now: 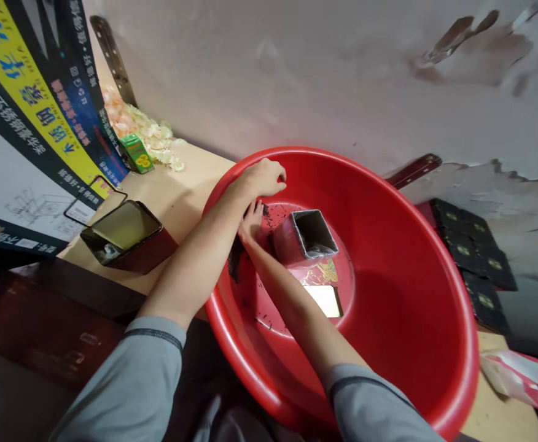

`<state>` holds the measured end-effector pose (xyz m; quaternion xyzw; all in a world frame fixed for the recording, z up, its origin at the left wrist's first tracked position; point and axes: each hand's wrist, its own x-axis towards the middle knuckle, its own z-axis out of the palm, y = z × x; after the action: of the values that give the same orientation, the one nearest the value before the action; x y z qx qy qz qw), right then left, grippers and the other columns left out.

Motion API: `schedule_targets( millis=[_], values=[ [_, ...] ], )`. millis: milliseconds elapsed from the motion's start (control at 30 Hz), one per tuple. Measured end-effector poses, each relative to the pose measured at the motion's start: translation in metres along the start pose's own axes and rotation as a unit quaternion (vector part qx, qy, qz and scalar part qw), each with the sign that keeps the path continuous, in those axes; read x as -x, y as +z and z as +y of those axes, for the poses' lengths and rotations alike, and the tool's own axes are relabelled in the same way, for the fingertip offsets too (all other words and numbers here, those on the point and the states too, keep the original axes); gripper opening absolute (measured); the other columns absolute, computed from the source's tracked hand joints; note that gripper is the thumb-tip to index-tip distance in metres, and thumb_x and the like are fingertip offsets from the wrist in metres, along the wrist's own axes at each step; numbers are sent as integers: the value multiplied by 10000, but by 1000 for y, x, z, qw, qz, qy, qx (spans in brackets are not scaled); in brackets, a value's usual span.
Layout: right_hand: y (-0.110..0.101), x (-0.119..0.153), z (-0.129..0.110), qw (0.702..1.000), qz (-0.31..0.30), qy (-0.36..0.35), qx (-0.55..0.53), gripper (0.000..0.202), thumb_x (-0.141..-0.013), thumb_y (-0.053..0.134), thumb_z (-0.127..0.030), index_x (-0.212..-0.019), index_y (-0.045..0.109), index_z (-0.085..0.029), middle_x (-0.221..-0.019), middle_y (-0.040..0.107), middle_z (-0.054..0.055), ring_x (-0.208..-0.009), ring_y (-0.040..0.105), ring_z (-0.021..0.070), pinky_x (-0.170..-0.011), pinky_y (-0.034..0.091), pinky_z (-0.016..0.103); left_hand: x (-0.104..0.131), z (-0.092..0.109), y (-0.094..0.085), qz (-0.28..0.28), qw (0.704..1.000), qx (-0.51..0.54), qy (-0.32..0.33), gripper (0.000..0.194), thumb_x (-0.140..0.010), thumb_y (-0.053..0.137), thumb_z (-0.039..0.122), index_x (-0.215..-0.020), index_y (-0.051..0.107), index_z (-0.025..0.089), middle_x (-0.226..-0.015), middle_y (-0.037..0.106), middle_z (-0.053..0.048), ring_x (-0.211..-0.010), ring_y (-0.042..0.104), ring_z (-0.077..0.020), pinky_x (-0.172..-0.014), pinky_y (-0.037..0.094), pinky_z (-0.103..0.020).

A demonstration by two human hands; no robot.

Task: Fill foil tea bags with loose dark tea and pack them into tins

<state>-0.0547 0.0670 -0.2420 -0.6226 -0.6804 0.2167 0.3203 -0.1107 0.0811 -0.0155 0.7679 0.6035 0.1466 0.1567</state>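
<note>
**Red basin with a square tin and loose dark flakes at its bottom**

Red basin (402,245) is our landmark, and there is only the head view to go through. It stands tilted on the table (177,190), its near rim toward us and its far rim close to the wall. A square red tin (303,239) lies tipped on the basin floor, open mouth turned up toward us, and dark loose flakes (239,264) are scattered on the basin floor left of it. Near the basin's middle, just this side of the tin, lies a flat gold-printed lid (322,285).

What could go wrong, as we judge it: the basin sits at a slant, so a push on its left wall could rock it and send the flakes sliding, and the tipped tin could roll and spill whatever is left inside.

Our left hand (264,178) is curled over the basin's far-left rim, fingers bent and resting on the plastic. Our right hand (252,221) reaches in beneath it, fingers loosely spread and pressed on the basin floor among the flakes, just left of the tin; it grips nothing that we can see.

Outside the basin to the left, a second open tin (126,236) lies on its side on the table, with a small green box (136,153) farther back.
</note>
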Motion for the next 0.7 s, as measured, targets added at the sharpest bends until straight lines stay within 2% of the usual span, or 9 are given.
schedule_targets(
  millis=[133, 300, 500, 600, 700],
  values=[
    [17, 20, 0, 998, 7, -2, -66, 636, -1092, 419, -441, -1621, 513, -100, -1706, 416, 275, -1606, 409, 351, -1306, 360, 571, -1, -1, 0, -4, 1000, 6, 5, 362, -1030, 676, 223, -1362, 818, 197, -1327, 815, -97, -1265, 743, -263, -1108, 555, -360],
    [24, 44, -1, 983, 24, 11, -181, 368, -1066, 515, -445, -1239, 696, -176, -1306, 658, 175, -1284, 607, 261, -1179, 493, 443, -2, 0, 1, 1, 1000, 12, 24, 344, -1016, 698, 212, -1334, 828, 187, -1308, 813, -88, -1268, 738, -260, -1171, 515, -359],
    [15, 32, -12, 948, 48, 71, -305, 138, -942, 671, -339, -886, 658, -214, -980, 668, 76, -998, 612, 216, -1037, 526, 367, -4, 1, 4, -14, 1000, 3, 15, 315, -993, 733, 224, -1286, 846, 225, -1214, 839, -37, -1247, 743, -238, -1143, 531, -309],
    [9, 25, -21, 922, 54, 117, -366, 126, -877, 698, -298, -805, 634, -218, -878, 669, 36, -913, 602, 187, -986, 524, 322, -3, 1, 4, -26, 1000, -17, -6, 340, -1000, 716, 227, -1318, 836, 225, -1155, 856, -45, -1094, 792, -217, -1035, 584, -290],
    [3, 21, -34, 883, 56, 182, -430, 137, -868, 652, -288, -761, 609, -213, -768, 643, -12, -795, 596, 150, -871, 528, 271, -2, 1, 4, -47, 998, -33, -28, 371, -1016, 698, 234, -1367, 815, 217, -1115, 861, -57, -957, 807, -203, -965, 602, -294]
  ],
)
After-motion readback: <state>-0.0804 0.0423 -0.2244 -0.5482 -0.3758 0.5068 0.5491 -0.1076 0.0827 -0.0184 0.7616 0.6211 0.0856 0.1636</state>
